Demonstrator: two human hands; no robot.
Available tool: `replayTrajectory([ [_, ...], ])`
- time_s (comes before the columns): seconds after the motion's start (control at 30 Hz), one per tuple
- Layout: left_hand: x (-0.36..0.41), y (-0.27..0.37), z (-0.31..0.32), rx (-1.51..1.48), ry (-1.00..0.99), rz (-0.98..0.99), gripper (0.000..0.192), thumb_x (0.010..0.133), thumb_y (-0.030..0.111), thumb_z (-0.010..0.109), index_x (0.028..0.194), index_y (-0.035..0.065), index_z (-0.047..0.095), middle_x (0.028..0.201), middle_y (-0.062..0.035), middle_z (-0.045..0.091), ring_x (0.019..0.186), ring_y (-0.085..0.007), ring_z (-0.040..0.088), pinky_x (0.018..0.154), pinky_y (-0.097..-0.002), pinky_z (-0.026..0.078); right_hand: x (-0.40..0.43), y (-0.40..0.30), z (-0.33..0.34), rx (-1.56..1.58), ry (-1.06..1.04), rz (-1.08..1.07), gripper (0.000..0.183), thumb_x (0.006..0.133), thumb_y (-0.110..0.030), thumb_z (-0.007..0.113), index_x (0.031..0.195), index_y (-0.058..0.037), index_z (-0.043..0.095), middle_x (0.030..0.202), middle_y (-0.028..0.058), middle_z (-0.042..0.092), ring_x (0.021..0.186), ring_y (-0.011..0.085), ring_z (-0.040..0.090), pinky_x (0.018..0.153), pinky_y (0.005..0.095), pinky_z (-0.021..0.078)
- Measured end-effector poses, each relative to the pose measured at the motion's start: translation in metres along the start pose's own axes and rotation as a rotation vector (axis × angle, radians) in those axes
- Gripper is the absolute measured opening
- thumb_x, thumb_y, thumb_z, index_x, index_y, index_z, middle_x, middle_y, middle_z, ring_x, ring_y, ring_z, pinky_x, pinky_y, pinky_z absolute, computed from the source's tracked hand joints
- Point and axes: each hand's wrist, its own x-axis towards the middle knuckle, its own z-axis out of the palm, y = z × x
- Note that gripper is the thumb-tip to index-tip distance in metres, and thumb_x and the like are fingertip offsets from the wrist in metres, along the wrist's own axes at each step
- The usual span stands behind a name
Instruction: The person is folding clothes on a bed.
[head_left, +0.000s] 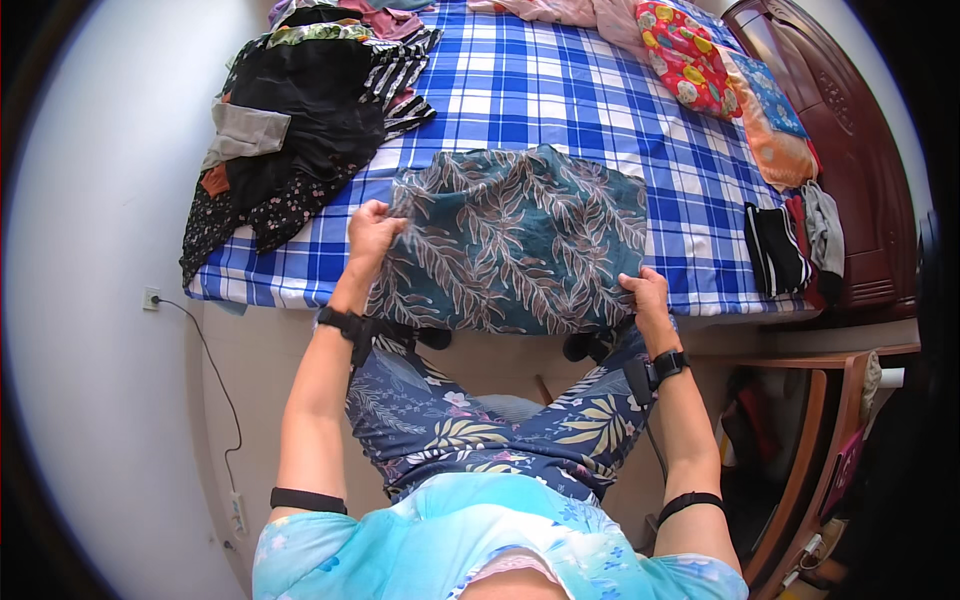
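Note:
A dark green cloth garment (517, 240) with a brown and white leaf print is spread between my hands at the front edge of the bed. My left hand (373, 231) pinches its left side near the upper corner. On the other side, my right hand (646, 291) grips the lower right edge between thumb and fingers. The cloth lies partly on a blue and white checked sheet (495, 90), and its lower edge hangs toward my knees. Which kind of garment it is cannot be made out.
Dark clothes (322, 97) lie heaped at the left, a grey folded piece (251, 131) on them. At the right are a red printed cloth (690, 64), folded black cloth (776, 247) and grey socks (823, 225), beside a dark wooden headboard (855, 150). A wooden desk (810, 361) stands lower right.

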Motion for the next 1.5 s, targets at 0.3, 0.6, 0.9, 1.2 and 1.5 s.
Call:
replayTrajectory([
  [0.3,-0.047,0.004,-0.048,0.866,0.364,0.271,0.05,0.061,0.015,0.076,0.105,0.0016,0.057,0.091,-0.0123,0.063,0.082,-0.0249,0.061,0.071,-0.0351,0.047,-0.004,0.019,0.004,-0.133,0.061,0.048,0.023,0.083,-0.018,0.068,0.097,-0.001,0.061,0.071,-0.0006,0.059,0.051,0.005,0.048,0.047,0.0188,0.0383],
  [0.6,-0.059,0.072,0.09,1.022,-0.301,0.526,0.093,0.057,0.033,0.085,0.138,0.0178,0.042,0.15,-0.0128,0.027,0.14,-0.0335,0.02,0.106,-0.0616,0.022,-0.032,-0.014,0.022,0.033,0.098,0.15,0.041,0.084,-0.047,0.066,0.089,-0.0075,0.057,0.068,-0.0027,0.05,0.051,0.0085,0.047,0.045,0.0231,0.036],
  [0.9,-0.05,0.042,0.097,0.776,-0.451,0.377,0.082,0.057,0.028,0.083,0.131,0.0109,0.051,0.145,-0.015,0.035,0.138,-0.0325,0.026,0.108,-0.0562,0.024,-0.027,-0.037,0.057,0.292,-0.244,0.072,0.029,0.078,0.002,0.061,0.107,0.0011,0.056,0.092,0.0074,0.064,0.077,0.0176,0.063,0.074,0.0322,0.0532],
  [1.2,-0.057,0.075,-0.045,-0.452,-0.264,-0.282,0.08,0.08,0.072,0.049,0.116,0.0003,0.049,0.095,-0.0166,0.064,0.084,-0.0251,0.067,0.073,-0.0372,0.057,-0.104,-0.095,0.265,-0.132,-0.62,-0.447,0.044,0.07,0.001,0.063,0.113,-0.0019,0.053,0.093,0.0135,0.062,0.08,0.0233,0.06,0.072,0.0324,0.0484],
  [1.5,-0.066,-0.009,-0.074,-0.088,0.011,-0.179,0.056,0.065,0.028,0.085,0.104,-0.0003,0.056,0.093,-0.0058,0.064,0.077,-0.0151,0.062,0.066,-0.0276,0.051,-0.129,-0.02,0.269,-0.523,-0.55,-0.668,0.049,0.07,-0.015,0.073,0.114,-0.0007,0.055,0.093,0.0144,0.054,0.073,0.026,0.056,0.068,0.0375,0.0476],
])
